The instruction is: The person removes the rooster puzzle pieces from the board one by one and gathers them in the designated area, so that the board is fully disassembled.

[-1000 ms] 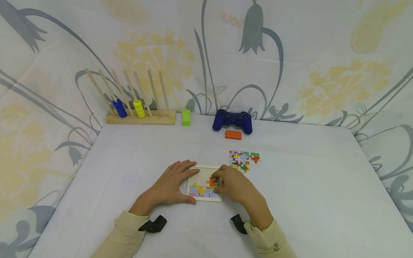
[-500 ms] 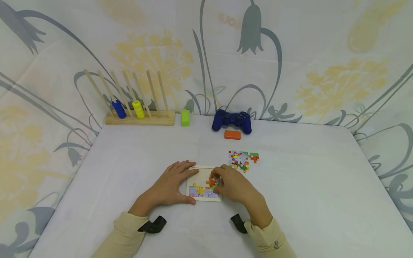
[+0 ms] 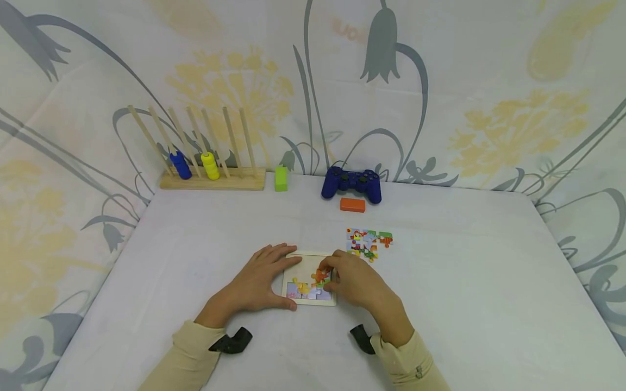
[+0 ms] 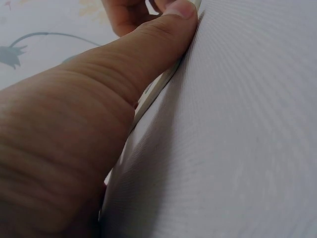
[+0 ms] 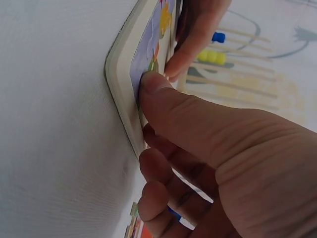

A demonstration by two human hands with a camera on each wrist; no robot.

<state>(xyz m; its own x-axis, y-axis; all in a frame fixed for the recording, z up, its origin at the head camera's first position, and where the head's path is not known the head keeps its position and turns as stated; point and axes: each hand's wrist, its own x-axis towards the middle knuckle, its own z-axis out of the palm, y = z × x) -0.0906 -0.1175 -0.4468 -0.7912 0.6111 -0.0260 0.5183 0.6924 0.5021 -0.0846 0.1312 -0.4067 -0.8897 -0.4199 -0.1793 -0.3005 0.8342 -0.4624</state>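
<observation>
Your right grip is pinching an orange interlocking jigsaw piece inside the pale, rectangular wooden tray; your left grip is lying spread around its left side. The piece is sitting slightly further left than 1 second ago, so you are probably still aligning it.

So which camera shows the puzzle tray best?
The head view: it looks down on most of the puzzle tray. The right wrist view shows only part close up; the left wrist view just a thin edge.
</observation>
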